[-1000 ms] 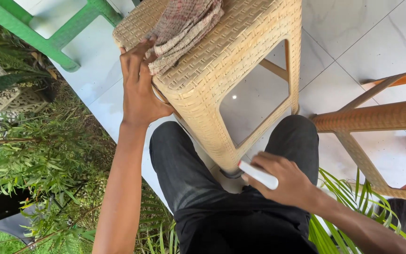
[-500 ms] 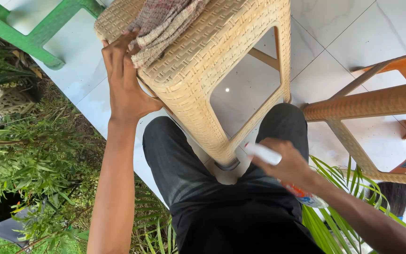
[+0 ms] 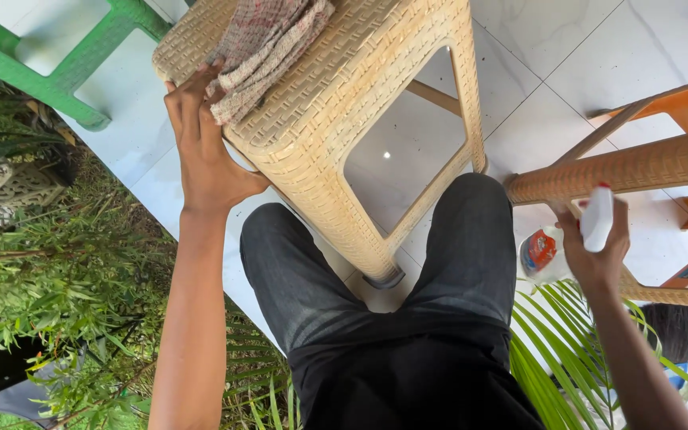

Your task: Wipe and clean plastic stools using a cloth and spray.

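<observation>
The left hand (image 3: 205,147) grips the tan woven stool (image 3: 344,119) at its top edge beside the folded cloth (image 3: 264,44), the right hand (image 3: 595,247) clenches a white spray bottle (image 3: 597,216); wiping looks unstarted.

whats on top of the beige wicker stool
A crumpled reddish checked cloth lies on the beige woven stool, with the left hand gripping the stool's edge beside it. Whatever is under the cloth is covered. The right hand holds a white spray bottle off to the side.
</observation>
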